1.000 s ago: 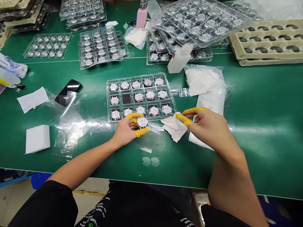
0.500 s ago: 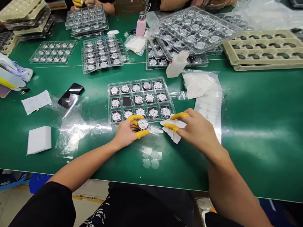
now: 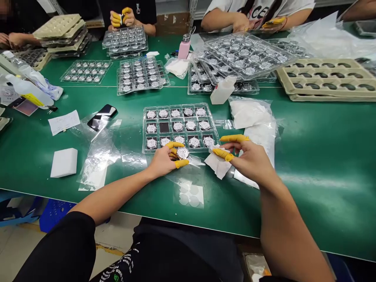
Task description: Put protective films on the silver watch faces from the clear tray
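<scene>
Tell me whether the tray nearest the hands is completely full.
Not completely full: in the tray, the pocket second from left in the middle row shows just bare black.

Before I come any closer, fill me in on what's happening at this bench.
The person's left hand, in yellow finger covers, holds a silver watch piece by its edge. The right hand is at a crumpled white wipe; whether it grips it is hard to tell. Just beyond lies a clear tray of similar pieces, one pocket showing only black. Across the green table, a co-worker's hand also has yellow covers.
</scene>
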A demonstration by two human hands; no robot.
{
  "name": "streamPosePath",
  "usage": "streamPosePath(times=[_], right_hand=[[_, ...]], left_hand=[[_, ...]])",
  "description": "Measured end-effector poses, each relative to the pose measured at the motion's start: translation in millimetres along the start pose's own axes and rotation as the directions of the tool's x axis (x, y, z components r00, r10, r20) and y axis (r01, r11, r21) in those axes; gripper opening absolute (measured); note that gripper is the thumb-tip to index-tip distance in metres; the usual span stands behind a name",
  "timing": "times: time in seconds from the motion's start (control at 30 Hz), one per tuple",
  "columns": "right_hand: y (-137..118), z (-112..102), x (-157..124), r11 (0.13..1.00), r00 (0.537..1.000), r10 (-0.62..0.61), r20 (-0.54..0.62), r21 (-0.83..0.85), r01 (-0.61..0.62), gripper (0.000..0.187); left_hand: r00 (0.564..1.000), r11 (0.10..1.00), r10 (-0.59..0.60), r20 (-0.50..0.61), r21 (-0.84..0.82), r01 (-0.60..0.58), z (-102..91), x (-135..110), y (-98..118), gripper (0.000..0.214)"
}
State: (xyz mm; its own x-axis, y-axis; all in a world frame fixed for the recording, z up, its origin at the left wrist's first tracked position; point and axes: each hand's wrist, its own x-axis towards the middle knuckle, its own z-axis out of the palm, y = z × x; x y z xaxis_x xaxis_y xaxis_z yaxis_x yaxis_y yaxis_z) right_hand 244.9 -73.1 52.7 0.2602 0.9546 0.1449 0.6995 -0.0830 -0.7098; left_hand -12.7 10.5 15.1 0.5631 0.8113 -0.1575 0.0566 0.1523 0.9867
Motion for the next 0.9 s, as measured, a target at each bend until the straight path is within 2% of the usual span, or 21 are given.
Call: streamPosePath(times=[0.1, 0.2, 0.27, 0.33, 0.43, 0.53, 0.7, 0.9], right_hand=[[-11.5, 16.1, -4.5, 0.985, 0.993, -0.115, -0.032, 0.129, 0.119, 0.024], [-26.4, 42.3, -3.9, 0.914, 0.941, -0.337, -0.031, 0.231, 0.335, 0.01], [-34.4, 58.1, 0.0, 0.863, 0.883, -0.469, -0.019, 0.205, 0.463, 0.006], [-38.3, 67.4, 3.9, 0.839, 0.842, -0.539, -0.007, 0.087, 0.537, 0.012], [-37.8, 69.7, 4.4, 0.813, 0.814, -0.58, 0.009, -0.05, 0.58, 0.019], [-35.5, 68.6, -0.3, 0.794, 0.797, -0.604, 0.011, -0.07, 0.603, 0.022], [-34.6, 72.6, -4.3, 0.85, 0.851, -0.523, -0.046, -0.1, 0.517, 0.014], [-32.8, 72.6, -2.1, 0.826, 0.826, -0.564, -0.029, -0.006, 0.564, 0.01]], left_hand=[[1.0, 1.0, 0.014, 0.006, 0.027, -0.015, 0.4, -0.5, -0.3, 0.06], [1.0, 1.0, 0.002, 0.017, 0.009, -0.003, 0.2, 0.1, -2.2, 0.063], [0.999, 1.0, -0.006, 0.035, -0.024, 0.007, -0.2, 1.0, -3.7, 0.064], [0.999, 0.999, -0.009, 0.044, -0.041, 0.011, -0.8, 1.7, -4.5, 0.064], [0.999, 0.999, -0.017, 0.042, -0.039, 0.019, -1.2, 1.7, -4.2, 0.064], [0.999, 0.999, -0.03, 0.037, -0.022, 0.031, -1.1, 0.9, -3.0, 0.062], [0.999, 0.999, -0.042, 0.011, -0.012, 0.043, -0.9, 0.2, -1.7, 0.062], [0.999, 0.999, -0.04, 0.016, 0.009, 0.04, -0.1, -0.9, -1.5, 0.063]])
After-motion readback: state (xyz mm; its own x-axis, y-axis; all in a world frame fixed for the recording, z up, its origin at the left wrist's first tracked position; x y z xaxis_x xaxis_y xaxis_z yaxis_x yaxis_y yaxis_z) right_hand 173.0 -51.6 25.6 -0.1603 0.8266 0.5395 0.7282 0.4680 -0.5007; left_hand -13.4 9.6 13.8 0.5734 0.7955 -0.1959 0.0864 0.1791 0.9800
